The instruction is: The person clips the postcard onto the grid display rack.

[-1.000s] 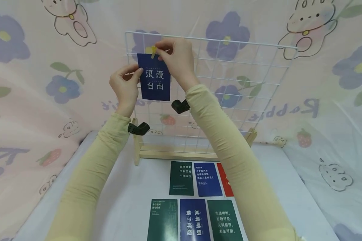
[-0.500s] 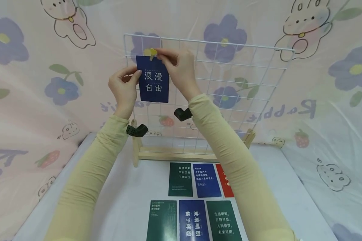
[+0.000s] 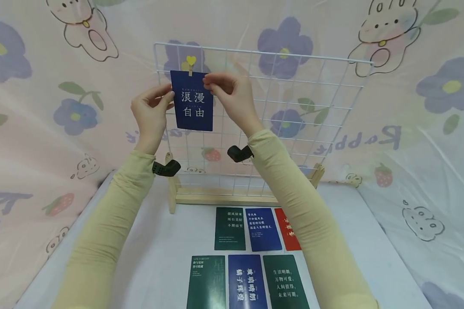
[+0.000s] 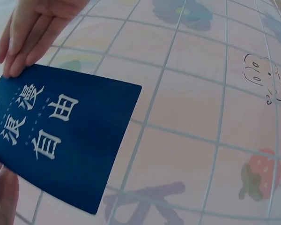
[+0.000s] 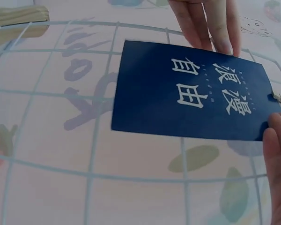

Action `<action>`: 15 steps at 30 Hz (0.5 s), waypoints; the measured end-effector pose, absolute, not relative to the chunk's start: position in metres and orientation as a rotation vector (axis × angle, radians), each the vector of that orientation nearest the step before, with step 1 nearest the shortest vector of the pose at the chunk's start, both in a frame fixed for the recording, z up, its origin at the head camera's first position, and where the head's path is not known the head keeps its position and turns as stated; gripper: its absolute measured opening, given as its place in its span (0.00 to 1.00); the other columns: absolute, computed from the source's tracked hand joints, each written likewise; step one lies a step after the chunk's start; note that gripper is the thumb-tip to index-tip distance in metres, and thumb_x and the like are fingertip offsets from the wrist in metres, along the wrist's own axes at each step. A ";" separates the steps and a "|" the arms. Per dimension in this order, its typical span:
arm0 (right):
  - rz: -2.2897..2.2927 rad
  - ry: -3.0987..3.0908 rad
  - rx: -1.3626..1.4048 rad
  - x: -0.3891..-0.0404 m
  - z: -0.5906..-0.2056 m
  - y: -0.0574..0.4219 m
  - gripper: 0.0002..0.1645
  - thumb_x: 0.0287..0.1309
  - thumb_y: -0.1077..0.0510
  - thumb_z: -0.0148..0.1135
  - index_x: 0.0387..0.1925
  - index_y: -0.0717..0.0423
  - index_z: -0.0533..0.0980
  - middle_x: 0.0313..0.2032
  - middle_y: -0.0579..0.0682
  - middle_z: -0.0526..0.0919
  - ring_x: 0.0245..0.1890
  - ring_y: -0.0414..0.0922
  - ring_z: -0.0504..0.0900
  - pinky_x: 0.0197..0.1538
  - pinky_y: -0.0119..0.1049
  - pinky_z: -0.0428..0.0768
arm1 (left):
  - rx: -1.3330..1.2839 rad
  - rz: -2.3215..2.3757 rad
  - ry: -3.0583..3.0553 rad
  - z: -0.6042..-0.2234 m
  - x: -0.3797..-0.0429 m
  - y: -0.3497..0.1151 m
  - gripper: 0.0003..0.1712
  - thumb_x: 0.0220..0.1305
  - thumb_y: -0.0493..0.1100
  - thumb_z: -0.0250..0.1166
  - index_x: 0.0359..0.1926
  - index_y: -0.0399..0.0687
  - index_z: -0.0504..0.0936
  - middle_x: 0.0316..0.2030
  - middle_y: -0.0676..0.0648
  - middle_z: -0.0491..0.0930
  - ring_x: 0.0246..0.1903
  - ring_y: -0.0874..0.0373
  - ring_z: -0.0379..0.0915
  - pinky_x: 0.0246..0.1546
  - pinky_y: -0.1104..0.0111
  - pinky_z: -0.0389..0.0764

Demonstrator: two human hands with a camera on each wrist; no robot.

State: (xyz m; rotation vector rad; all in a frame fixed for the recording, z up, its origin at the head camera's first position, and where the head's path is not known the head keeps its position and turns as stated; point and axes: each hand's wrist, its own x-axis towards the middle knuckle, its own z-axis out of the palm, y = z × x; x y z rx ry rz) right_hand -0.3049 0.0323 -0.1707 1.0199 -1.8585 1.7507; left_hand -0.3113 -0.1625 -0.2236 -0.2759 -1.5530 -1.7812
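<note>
A dark blue card (image 3: 191,122) with white characters hangs near the upper left of a white wire grid (image 3: 294,53). A clip with a yellow heart (image 3: 191,60) grips its top edge. My left hand (image 3: 150,112) holds the card's left edge between thumb and fingers, the thumb at the front in the right wrist view. At the top right corner, my right hand (image 3: 236,96) pinches the card with its fingertips, just to the right of the clip. In the left wrist view, the right fingers (image 4: 30,51) overlap the card's edge.
The grid stands in a wooden base (image 3: 224,199) on a white table (image 3: 151,257). Before it lie green cards, blue cards and a red card (image 3: 288,231), the red one partly behind my right sleeve. Patterned cloth (image 3: 224,21) hangs behind.
My right hand has let go of the yellow heart clip and moved down to the card's top right corner. The clip now faces forward. The left hand stays at the left edge.
</note>
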 end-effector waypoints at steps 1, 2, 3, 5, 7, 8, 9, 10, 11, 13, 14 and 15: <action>1.755 -1.867 1.024 -0.305 -0.173 0.034 0.10 0.58 0.77 0.57 0.42 0.78 0.77 0.41 0.67 0.82 0.42 0.52 0.83 0.49 0.37 0.80 | -0.296 -1.802 -1.541 -0.224 -0.310 -0.164 0.12 0.56 0.29 0.68 0.42 0.34 0.85 0.38 0.43 0.85 0.33 0.56 0.83 0.36 0.69 0.83; 1.753 -1.877 1.026 -0.305 -0.175 0.035 0.10 0.58 0.77 0.57 0.42 0.78 0.77 0.41 0.68 0.82 0.42 0.52 0.83 0.49 0.37 0.80 | -0.315 -1.826 -1.526 -0.225 -0.310 -0.165 0.12 0.55 0.28 0.68 0.43 0.33 0.85 0.38 0.42 0.85 0.34 0.56 0.83 0.35 0.70 0.83; 1.750 -1.881 1.034 -0.306 -0.176 0.036 0.10 0.58 0.77 0.57 0.42 0.78 0.77 0.42 0.68 0.82 0.42 0.53 0.83 0.50 0.37 0.80 | -0.334 -1.846 -1.509 -0.226 -0.309 -0.166 0.13 0.55 0.28 0.68 0.43 0.33 0.85 0.38 0.42 0.85 0.34 0.56 0.83 0.35 0.70 0.83; 1.750 -1.882 1.050 -0.306 -0.180 0.038 0.11 0.57 0.78 0.57 0.43 0.78 0.77 0.42 0.69 0.81 0.43 0.54 0.83 0.50 0.37 0.80 | -0.369 -1.875 -1.477 -0.229 -0.310 -0.167 0.14 0.54 0.28 0.68 0.44 0.32 0.84 0.38 0.42 0.85 0.34 0.56 0.83 0.34 0.70 0.83; 1.753 -1.884 1.059 -0.312 -0.185 0.041 0.12 0.58 0.77 0.57 0.44 0.76 0.77 0.42 0.66 0.82 0.42 0.52 0.83 0.50 0.37 0.80 | -0.394 -1.885 -1.452 -0.232 -0.311 -0.169 0.15 0.53 0.27 0.69 0.45 0.31 0.84 0.37 0.42 0.85 0.34 0.56 0.83 0.34 0.70 0.83; 1.766 -1.893 1.052 -0.313 -0.187 0.043 0.12 0.58 0.76 0.57 0.45 0.75 0.78 0.42 0.64 0.83 0.42 0.50 0.83 0.50 0.36 0.80 | -0.400 -1.884 -1.445 -0.233 -0.311 -0.170 0.16 0.53 0.28 0.69 0.45 0.31 0.83 0.38 0.42 0.85 0.34 0.56 0.83 0.34 0.70 0.83; 1.777 -1.896 1.053 -0.313 -0.188 0.044 0.13 0.59 0.76 0.57 0.46 0.74 0.77 0.43 0.64 0.83 0.43 0.50 0.83 0.50 0.37 0.80 | -0.408 -1.880 -1.437 -0.234 -0.310 -0.171 0.17 0.52 0.27 0.70 0.45 0.31 0.83 0.37 0.41 0.85 0.34 0.56 0.83 0.34 0.70 0.83; 1.785 -1.907 1.048 -0.312 -0.190 0.046 0.13 0.59 0.75 0.57 0.46 0.74 0.77 0.43 0.63 0.83 0.43 0.50 0.84 0.50 0.37 0.80 | -0.412 -1.876 -1.431 -0.235 -0.310 -0.171 0.17 0.52 0.27 0.70 0.45 0.31 0.83 0.37 0.41 0.85 0.34 0.56 0.83 0.34 0.70 0.83; 1.790 -1.922 1.045 -0.311 -0.191 0.048 0.14 0.59 0.74 0.58 0.47 0.73 0.77 0.43 0.63 0.83 0.43 0.50 0.84 0.49 0.37 0.80 | -0.419 -1.871 -1.429 -0.236 -0.308 -0.172 0.17 0.52 0.27 0.70 0.45 0.31 0.83 0.37 0.41 0.85 0.34 0.56 0.83 0.34 0.71 0.83; 1.794 -1.952 1.058 -0.307 -0.193 0.053 0.15 0.60 0.74 0.57 0.49 0.74 0.76 0.43 0.64 0.82 0.43 0.52 0.83 0.48 0.38 0.81 | -0.426 -1.850 -1.441 -0.239 -0.304 -0.173 0.17 0.52 0.27 0.70 0.45 0.33 0.84 0.38 0.41 0.85 0.34 0.56 0.83 0.34 0.71 0.83; 1.808 -1.981 1.052 -0.304 -0.194 0.056 0.16 0.61 0.73 0.57 0.50 0.74 0.75 0.44 0.65 0.82 0.43 0.53 0.83 0.48 0.39 0.81 | -0.429 -1.837 -1.453 -0.241 -0.302 -0.173 0.17 0.52 0.27 0.70 0.46 0.33 0.84 0.38 0.41 0.85 0.34 0.56 0.83 0.34 0.71 0.83; 1.809 -2.003 1.060 -0.302 -0.197 0.059 0.16 0.61 0.72 0.57 0.51 0.74 0.74 0.44 0.65 0.81 0.43 0.53 0.83 0.47 0.39 0.81 | -0.432 -1.831 -1.461 -0.243 -0.299 -0.173 0.17 0.52 0.27 0.70 0.46 0.34 0.83 0.38 0.41 0.85 0.34 0.56 0.83 0.34 0.71 0.83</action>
